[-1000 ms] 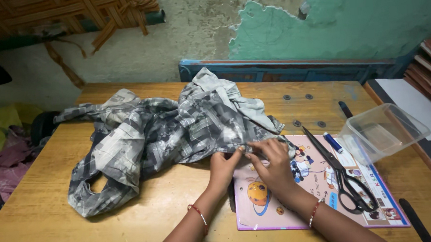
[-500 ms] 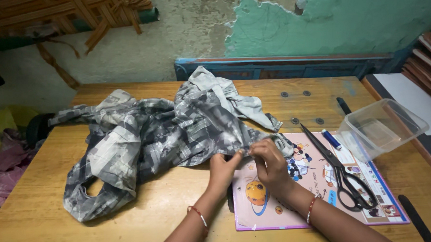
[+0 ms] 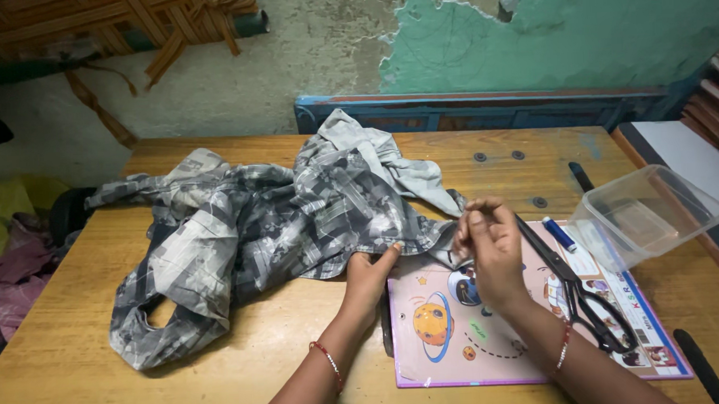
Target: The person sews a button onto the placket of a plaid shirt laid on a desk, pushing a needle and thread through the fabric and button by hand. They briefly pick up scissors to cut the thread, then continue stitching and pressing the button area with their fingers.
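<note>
A crumpled grey patterned shirt (image 3: 256,231) lies spread over a wooden table (image 3: 245,368). My left hand (image 3: 371,276) presses flat on the shirt's hem near its right edge. Raised just above the hem, my right hand (image 3: 486,241) has its fingertips pinched together; whatever small thing they hold is too fine to see. Both wrists wear thin red bangles. Under my hands lies a colourful board (image 3: 463,343) with planet pictures.
Black-handled scissors (image 3: 577,285) rest on the board, right of my right hand. A blue-capped pen (image 3: 559,234) and a clear plastic box (image 3: 647,214) sit farther right. Dark tools lie at the table's right edge (image 3: 702,365). A blue bench (image 3: 485,108) runs along the wall.
My right hand has lifted off the shirt's hem and moved up and to the right, fingers pinched. The left hand stays pressed on the fabric.
</note>
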Demonstrator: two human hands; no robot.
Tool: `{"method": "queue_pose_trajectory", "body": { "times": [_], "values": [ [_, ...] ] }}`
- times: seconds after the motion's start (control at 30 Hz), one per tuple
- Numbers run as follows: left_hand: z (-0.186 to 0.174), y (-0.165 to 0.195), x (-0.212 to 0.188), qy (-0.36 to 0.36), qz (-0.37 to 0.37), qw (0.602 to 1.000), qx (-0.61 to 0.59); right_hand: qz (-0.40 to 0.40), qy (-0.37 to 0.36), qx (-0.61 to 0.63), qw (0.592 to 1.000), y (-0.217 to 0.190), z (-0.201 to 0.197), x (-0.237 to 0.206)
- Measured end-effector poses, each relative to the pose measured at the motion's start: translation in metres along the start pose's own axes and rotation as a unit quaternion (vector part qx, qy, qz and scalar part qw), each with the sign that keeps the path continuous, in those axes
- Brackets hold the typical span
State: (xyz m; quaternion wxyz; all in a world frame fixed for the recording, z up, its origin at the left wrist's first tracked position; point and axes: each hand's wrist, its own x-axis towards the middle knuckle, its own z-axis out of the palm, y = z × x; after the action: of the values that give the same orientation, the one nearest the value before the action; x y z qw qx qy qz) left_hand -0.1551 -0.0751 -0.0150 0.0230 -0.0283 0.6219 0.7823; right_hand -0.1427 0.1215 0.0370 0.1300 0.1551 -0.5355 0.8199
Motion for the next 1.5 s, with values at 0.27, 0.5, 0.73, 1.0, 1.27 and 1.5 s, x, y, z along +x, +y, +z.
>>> {"method": "queue_pose_trajectory", "body": {
  "times": [0.27, 0.5, 0.73, 1.0, 1.27, 1.5],
  "values": [
    [-0.001, -0.004, 0.000, -0.010, 0.009, 1.000, -0.027, -0.206, -0.046, -0.358, 0.909, -0.058, 0.023, -0.012],
    [0.000, -0.004, 0.003, 0.004, -0.008, 1.000, -0.002, -0.251, -0.084, -0.399, 0.878, -0.097, 0.042, -0.024],
    [-0.002, -0.006, 0.001, -0.002, 0.008, 1.000, -0.014, -0.292, -0.129, -0.382, 0.867, -0.125, 0.040, -0.042],
    [-0.002, -0.013, 0.004, 0.009, -0.005, 1.000, 0.006, -0.321, -0.094, -0.414, 0.847, -0.145, 0.034, -0.058],
    [-0.008, -0.027, 0.013, 0.009, -0.014, 1.000, -0.017, -0.234, -0.074, -0.406, 0.881, -0.104, 0.038, -0.035],
    [-0.007, -0.022, 0.010, -0.001, -0.010, 1.000, -0.024, -0.165, -0.122, -0.442, 0.873, -0.020, 0.042, -0.002]
  ]
}}
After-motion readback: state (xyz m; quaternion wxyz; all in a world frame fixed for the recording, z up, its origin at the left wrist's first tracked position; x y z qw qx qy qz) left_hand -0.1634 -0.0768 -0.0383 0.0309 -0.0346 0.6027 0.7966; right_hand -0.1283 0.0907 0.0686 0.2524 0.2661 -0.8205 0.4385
